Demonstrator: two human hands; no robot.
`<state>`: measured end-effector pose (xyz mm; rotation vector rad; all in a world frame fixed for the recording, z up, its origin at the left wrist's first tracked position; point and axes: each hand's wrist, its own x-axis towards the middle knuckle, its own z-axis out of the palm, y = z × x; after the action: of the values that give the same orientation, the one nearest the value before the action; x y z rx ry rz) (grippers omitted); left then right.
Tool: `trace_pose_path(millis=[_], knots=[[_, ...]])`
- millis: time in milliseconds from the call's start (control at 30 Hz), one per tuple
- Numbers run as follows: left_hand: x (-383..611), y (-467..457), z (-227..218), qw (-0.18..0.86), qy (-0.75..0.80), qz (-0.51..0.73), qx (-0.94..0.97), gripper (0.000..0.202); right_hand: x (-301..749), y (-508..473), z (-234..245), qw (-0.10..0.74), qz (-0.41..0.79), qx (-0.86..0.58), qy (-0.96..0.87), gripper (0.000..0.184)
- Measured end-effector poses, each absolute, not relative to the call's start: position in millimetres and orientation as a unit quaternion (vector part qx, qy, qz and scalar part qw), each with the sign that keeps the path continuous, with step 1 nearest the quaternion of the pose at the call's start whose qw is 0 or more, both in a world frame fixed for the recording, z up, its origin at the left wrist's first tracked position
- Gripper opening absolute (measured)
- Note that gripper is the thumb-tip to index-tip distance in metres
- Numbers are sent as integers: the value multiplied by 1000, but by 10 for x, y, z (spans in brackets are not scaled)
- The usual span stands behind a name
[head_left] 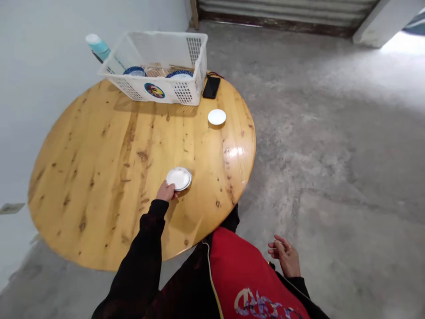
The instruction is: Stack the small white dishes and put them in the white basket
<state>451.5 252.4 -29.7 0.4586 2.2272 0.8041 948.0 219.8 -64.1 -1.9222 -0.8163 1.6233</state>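
The left hand [166, 192] covers the near rim of the small plate [179, 178], so its fingertips cannot be seen. Inside the white basket [159, 66], the bowls [135, 71] show only their rims behind the wall. Behind the basket, a blue tube [98, 45] is half hidden. The right hand [285, 257] hangs off the table, its palm turned away.

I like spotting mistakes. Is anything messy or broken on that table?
Nothing is spilled or broken. The left hand touches a small plate lying flat. One oddity: the basket juts past the far edge of the table, with a black phone beside it at the rim.
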Motion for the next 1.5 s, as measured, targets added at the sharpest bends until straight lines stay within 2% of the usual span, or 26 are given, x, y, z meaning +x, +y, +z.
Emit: trace_pose_path(millis=[200, 367, 567, 767, 967, 1167, 1333, 1500], knots=[[4737, 2620, -256, 408, 814, 414, 18, 37, 9720, 3078, -568, 234, 567, -719, -328, 60], [4815, 2673, -261, 377, 785, 488, -66, 36, 9588, 3417, -489, 231, 558, -721, -339, 57], [4970, 2747, -351, 343, 748, 559, -101, 40, 9086, 3839, -434, 135, 626, -640, -423, 53], [5387, 3017, -474, 335, 718, 597, -124, 43, 8845, 4607, -439, 81, 624, -590, -505, 52], [5800, 3892, -367, 337, 690, 629, -117, 49, 8680, 5578, -470, 33, 631, -535, -560, 46], [5610, 5131, -103, 289, 709, 642, -51, 49, 8848, 6610, -519, 44, 633, -511, -580, 42], [5272, 5891, -46, 253, 753, 604, -65, 41, 9115, 7305, -604, 59, 633, -523, -567, 44], [5156, 6226, -42, 250, 803, 531, -101, 38, 9294, 7678, -647, 79, 648, -537, -534, 47]])
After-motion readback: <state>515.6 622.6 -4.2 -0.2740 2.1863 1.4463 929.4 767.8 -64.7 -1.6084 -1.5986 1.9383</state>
